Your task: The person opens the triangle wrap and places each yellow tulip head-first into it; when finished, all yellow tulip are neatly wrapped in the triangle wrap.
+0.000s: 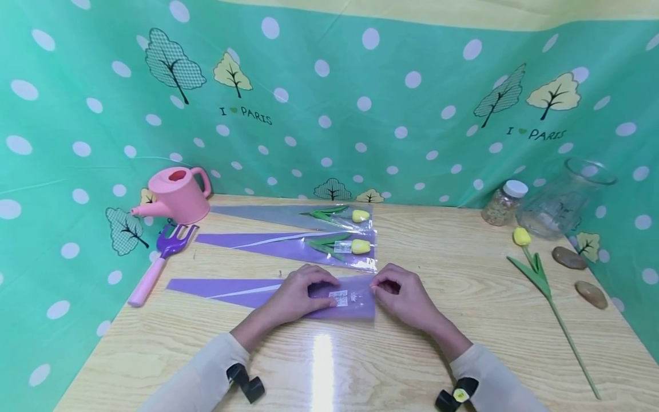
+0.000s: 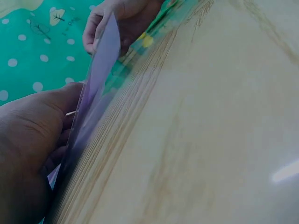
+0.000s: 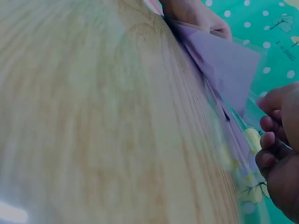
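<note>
A long tapered purple flower sleeve [image 1: 360,309] with a clear front and a small white label lies across the table in the head view, its wide end to the right. My left hand [image 1: 294,294] holds it near the label, thumb and fingers on opposite long sides. At the wide end, my right hand [image 1: 409,294] pinches the top corner between thumb and fingertips. The purple sheet [image 3: 233,65] stands raised off the table in the right wrist view. Two more sleeves lie behind, a purple one [image 1: 288,245] and a greyish one [image 1: 257,214], each with a yellow tulip inside.
A pink watering can [image 1: 180,197] and a purple-and-pink hand fork [image 1: 159,260] are on the left. At the right are a loose yellow tulip [image 1: 538,280], two brown stones [image 1: 568,257], a white-lidded jar [image 1: 501,206] and a glass vase [image 1: 556,206]. A patterned green cloth [image 1: 329,114] hangs behind.
</note>
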A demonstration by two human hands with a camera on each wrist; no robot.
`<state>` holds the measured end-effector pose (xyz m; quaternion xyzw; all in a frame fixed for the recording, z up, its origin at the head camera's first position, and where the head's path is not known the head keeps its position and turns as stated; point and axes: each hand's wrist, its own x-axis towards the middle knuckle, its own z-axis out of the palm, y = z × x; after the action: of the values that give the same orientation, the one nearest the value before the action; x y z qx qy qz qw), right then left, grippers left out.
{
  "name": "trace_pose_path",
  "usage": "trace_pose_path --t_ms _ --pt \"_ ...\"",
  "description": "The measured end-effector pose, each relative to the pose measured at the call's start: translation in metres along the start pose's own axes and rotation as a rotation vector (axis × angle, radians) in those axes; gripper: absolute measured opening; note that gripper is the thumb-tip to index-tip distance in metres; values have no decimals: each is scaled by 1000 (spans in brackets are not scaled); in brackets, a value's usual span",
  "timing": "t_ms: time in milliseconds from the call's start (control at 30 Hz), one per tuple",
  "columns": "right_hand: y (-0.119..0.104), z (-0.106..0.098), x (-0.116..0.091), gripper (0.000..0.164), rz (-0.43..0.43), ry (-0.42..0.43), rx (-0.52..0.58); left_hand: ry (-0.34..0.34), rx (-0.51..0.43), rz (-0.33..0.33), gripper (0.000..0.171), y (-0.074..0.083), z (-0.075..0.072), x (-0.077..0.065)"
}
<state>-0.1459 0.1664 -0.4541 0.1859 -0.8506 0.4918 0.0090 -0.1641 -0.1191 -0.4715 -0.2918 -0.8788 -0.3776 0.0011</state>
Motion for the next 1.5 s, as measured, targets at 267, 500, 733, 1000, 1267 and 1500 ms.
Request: trace_pose_path --t_ms 267,500,733,1000,1267,1500 --pt "-4 3 -1 12 -90 78 50 35 -11 -22 39 0 1 0" --pt "-6 3 -2 13 -95 103 71 91 -20 35 25 3 0 0" --pt "-4 -9 -1 10 29 69 162 131 -28 55 15 4 2 3" --pt "24 -72 -19 38 268 142 398 150 -35 20 17 1 7 4" --pt "62 -155 -72 31 242 214 729 153 -37 5 19 2 3 3" --pt "96 -211 -120 38 268 274 882 163 -25 -8 19 1 0 1"
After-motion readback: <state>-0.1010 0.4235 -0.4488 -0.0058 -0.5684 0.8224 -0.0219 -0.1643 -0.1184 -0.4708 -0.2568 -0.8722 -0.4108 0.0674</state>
